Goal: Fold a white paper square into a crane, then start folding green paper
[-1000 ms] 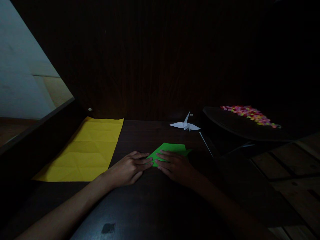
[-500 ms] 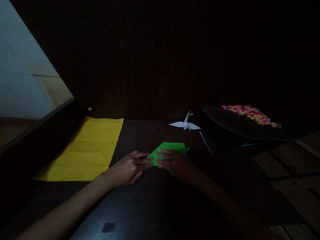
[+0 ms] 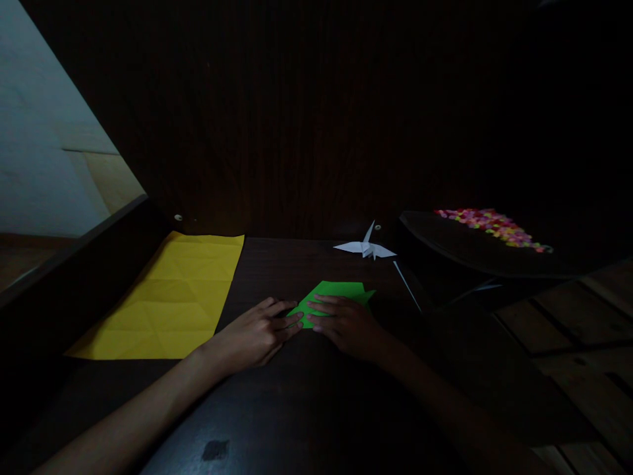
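Low in the middle of the frame, on the dark table, we found both hands flat on the green paper. Our left hand lay palm down, fingers together, its fingertips touching the sheet's lower left edge. Our right hand covered the lower right part, fingers spread slightly and pressing down; neither hand gripped anything.

Compared with a second earlier, little had changed: the right hand had drawn a shade inward across the sheet, and the corner showing at the sheet's right side looked smaller. We judged this a crease being flattened, with the fold not yet released.

Left of centre, well apart, lay the creased yellow sheet. Above the green paper, toward the upper right, stood a white paper crane. Further right, a dark tray held small multicoloured pieces, too small to identify.
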The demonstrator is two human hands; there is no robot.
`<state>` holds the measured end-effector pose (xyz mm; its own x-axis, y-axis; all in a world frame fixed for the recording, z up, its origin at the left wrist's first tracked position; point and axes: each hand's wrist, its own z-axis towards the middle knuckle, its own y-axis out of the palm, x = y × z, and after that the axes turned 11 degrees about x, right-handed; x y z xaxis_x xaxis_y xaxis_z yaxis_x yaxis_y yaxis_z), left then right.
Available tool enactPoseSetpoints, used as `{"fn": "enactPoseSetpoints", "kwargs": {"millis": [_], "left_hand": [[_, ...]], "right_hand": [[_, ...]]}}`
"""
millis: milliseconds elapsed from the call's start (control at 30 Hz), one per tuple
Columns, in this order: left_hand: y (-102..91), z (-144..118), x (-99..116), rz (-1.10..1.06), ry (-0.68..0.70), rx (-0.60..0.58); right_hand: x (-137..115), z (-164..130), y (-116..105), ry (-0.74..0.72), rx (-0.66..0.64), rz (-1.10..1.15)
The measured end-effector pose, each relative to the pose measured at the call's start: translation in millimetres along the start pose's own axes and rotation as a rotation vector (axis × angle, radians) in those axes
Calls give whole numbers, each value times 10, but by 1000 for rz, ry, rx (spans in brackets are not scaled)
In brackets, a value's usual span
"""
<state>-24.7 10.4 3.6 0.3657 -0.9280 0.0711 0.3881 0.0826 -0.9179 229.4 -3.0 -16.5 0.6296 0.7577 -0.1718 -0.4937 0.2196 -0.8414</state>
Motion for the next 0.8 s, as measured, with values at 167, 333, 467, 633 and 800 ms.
{"fn": "enactPoseSetpoints", "kwargs": {"millis": [167,333,467,633,800], "left_hand": [[-1,-7,16,37,16,-28],[-1,-18,16,53,22,-60],[-9,-28,38,89,27,-80],[-9,-28,59,126,41,-83],[-8,-20,89,114,30,-59]], "right_hand": [[14,-10,0,14,24,29],[62,-12,25,0,40,39],[53,-1,2,-3,30,41],[44,6,-13,-6,28,45],[55,-6,11,-11,47,34]]}}
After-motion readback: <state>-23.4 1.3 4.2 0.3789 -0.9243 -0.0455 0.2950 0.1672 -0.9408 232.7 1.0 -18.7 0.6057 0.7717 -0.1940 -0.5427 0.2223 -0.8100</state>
